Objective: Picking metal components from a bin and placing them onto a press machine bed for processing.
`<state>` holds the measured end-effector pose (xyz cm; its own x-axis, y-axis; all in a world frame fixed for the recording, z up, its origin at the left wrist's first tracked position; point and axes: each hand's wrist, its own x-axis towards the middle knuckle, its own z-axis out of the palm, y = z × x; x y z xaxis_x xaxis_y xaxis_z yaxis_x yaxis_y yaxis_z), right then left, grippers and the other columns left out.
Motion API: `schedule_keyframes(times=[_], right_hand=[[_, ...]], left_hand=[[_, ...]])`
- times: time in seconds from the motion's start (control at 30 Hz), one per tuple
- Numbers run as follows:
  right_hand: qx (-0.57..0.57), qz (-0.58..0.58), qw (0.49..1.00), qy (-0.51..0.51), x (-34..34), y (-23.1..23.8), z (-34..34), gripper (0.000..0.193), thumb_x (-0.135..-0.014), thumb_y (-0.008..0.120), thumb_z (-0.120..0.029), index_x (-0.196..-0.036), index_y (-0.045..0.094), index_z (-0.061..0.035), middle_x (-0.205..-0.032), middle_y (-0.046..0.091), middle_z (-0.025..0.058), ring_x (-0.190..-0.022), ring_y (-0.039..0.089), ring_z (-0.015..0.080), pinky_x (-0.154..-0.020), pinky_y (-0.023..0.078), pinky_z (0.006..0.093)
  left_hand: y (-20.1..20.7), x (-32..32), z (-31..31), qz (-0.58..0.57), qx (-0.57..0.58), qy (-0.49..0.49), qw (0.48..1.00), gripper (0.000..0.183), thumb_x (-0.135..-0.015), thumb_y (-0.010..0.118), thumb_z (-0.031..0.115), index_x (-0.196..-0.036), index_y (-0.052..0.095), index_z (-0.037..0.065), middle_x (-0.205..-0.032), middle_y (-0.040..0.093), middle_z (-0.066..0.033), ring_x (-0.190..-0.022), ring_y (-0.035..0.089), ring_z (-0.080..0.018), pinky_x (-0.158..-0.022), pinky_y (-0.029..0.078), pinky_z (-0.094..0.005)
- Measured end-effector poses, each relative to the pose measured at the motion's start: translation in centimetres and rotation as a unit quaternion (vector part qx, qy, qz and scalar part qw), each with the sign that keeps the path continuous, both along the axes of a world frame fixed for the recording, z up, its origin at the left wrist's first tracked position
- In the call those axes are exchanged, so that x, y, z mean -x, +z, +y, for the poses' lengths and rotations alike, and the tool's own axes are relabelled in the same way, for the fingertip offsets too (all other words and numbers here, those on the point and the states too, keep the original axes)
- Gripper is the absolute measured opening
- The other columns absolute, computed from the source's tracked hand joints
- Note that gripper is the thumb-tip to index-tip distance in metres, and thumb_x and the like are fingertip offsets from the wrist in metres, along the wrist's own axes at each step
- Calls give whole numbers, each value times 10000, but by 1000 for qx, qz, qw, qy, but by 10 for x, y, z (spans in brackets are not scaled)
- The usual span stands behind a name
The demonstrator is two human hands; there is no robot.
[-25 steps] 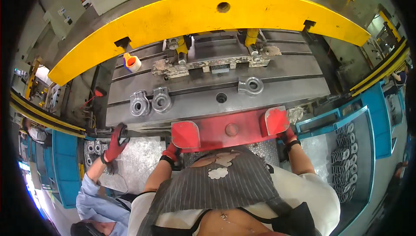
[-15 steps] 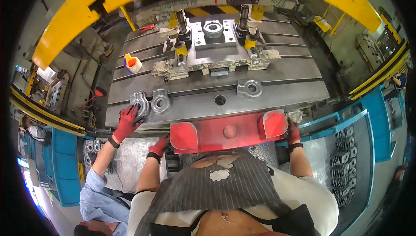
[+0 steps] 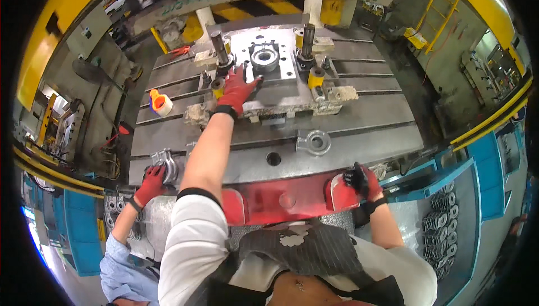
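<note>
My left hand (image 3: 238, 88), in a red glove with dark fingertips, reaches over the front left of the die set (image 3: 281, 95). Its fingers are spread, with nothing seen in them. Just beyond it, a metal ring part (image 3: 265, 59) sits on the die's bright plate. My right hand (image 3: 366, 182), also gloved, is at the right end of the red control panel (image 3: 275, 199), its fingers loosely apart over the corner block. Another ring part (image 3: 315, 142) with a flat tab lies on the press bed.
At the left, a co-worker's gloved hand (image 3: 150, 185) touches metal parts (image 3: 164, 165) on the bed's edge. An orange-and-white tape roll (image 3: 161, 104) lies farther back. Upright guide posts (image 3: 305, 42) flank the die. A blue-framed bin (image 3: 477, 210) at right holds several ring parts.
My left hand has gone from the panel's left end up to the die, its arm now covering one ring part. My right hand has shifted onto the panel's corner. The view has tilted up.
</note>
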<state>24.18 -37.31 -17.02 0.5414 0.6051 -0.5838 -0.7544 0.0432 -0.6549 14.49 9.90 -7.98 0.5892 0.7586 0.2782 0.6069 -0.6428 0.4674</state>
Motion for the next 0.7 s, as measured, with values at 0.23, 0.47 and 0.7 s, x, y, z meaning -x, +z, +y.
schedule_keyframes(times=[0.23, 0.47, 0.7], right_hand=[[-91, -18, 996, -2, -5, -30, -23, 400, -969, 360, -319, -1061, 536, 28, -913, 616, 141, -803, 619, 253, -720, 526, 364], [-87, -3, 995, -48, -7, -56, -26, 334, -950, 389, -221, -1121, 499, 44, -934, 610, 183, -784, 634, 296, -665, 550, 380], [37, -118, 990, -71, 3, -21, -8, 237, -923, 482, -205, -1036, 550, -9, -815, 645, 144, -630, 648, 245, -552, 545, 324]], left_hand=[[12, -122, 12, 144, 60, 31, 987, 1094, -593, 699, 654, -1452, 163, 239, -1494, 141, -197, -1309, 281, -434, -1032, 323, -470], [11, -157, 30, 184, 78, 73, 977, 1136, -585, 695, 646, -1456, 174, 135, -1419, 275, -261, -1286, 328, -397, -1061, 288, -402], [41, -105, 32, 65, 2, 34, 997, 1220, -545, 736, 641, -1442, 155, 53, -1350, 358, -297, -1263, 365, -394, -1051, 310, -394]])
